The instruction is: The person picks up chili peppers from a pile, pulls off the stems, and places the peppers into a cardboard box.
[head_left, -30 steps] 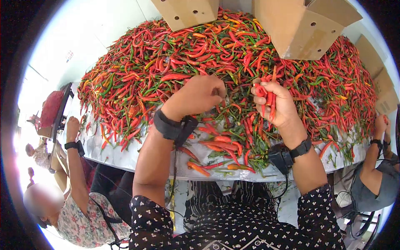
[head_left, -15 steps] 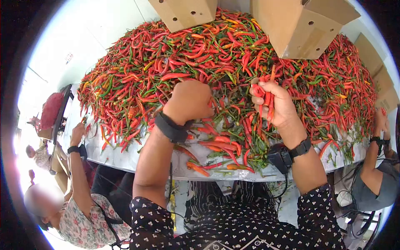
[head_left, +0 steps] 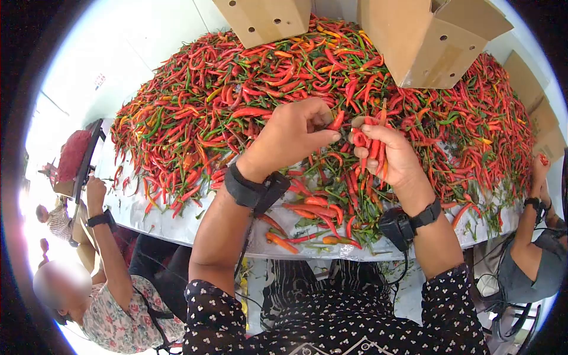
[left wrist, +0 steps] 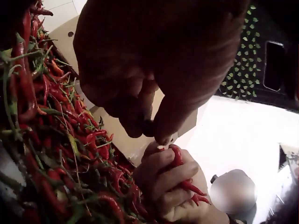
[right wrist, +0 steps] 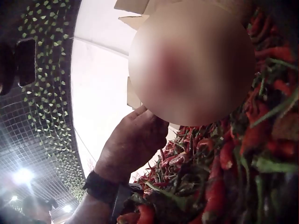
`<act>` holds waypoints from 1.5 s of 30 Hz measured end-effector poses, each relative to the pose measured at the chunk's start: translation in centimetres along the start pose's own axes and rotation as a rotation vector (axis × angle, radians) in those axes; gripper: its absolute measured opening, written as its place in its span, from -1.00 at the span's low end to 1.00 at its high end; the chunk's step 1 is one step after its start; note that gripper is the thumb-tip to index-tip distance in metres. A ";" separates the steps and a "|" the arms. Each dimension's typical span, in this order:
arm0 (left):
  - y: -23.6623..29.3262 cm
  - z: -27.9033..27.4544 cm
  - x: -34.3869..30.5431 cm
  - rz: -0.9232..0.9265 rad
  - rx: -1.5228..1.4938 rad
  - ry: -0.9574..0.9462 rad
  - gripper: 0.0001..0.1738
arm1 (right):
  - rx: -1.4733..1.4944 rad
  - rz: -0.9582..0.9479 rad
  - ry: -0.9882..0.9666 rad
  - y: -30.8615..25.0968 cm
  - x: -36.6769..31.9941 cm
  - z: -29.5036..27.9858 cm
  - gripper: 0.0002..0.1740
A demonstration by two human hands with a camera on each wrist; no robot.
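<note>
Several red chili peppers (head_left: 375, 148) stand bunched in my right hand (head_left: 395, 157), fingers curled round them and thumb across the top. Their tips poke out below the fist in the left wrist view, where the right hand (left wrist: 170, 186) shows beneath the left. My left hand (head_left: 290, 139) is just left of it, thumb and forefinger pinching a red chili (head_left: 337, 120) whose end points towards the bunch. From the left wrist, the left hand (left wrist: 154, 60) is mostly dark. A blurred disc hides the right hand in the right wrist view; the left hand (right wrist: 135, 144) shows beyond.
A big heap of red, orange and green chilies (head_left: 195, 100) covers the table (head_left: 207, 228). Loose chilies (head_left: 313, 210) lie near the front edge. Cardboard boxes (head_left: 426, 47) stand at the back. Other people's arms (head_left: 112, 254) reach in at both sides.
My left hand dipped left and down to the heap, then came up and right beside the right hand with a red chili showing at its fingers. The right hand keeps its bunch.
</note>
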State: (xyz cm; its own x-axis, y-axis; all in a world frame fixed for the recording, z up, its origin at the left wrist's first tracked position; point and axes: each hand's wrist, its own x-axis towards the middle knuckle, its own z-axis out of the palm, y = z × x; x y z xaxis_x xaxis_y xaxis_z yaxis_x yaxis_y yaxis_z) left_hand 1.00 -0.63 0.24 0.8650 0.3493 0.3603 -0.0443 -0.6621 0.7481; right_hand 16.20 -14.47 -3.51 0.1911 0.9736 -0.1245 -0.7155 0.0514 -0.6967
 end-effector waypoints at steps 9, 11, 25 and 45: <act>0.7 0.8 -0.1 0.138 0.081 0.028 -0.82 | -0.321 -0.092 0.098 0.5 -0.2 1.1 -0.81; 0.7 0.8 -0.2 0.129 0.117 0.035 -0.83 | -0.338 -0.134 0.125 0.4 -0.3 1.1 -0.81; 0.5 0.8 0.0 -0.079 -0.213 -0.137 -0.89 | -0.301 -0.189 0.086 0.2 -0.5 1.3 -0.85; -0.7 0.1 0.6 -0.222 -0.567 0.119 -0.94 | -0.487 -1.051 0.331 -10.3 -5.7 8.2 -0.85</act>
State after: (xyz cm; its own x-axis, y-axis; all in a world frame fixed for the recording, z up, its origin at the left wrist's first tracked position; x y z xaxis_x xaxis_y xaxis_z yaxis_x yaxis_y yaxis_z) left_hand 1.58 -0.02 -0.11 0.8238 0.5314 0.1974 -0.1565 -0.1215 0.9802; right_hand 16.96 -18.68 10.11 0.7428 0.3984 0.5381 0.2081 0.6265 -0.7511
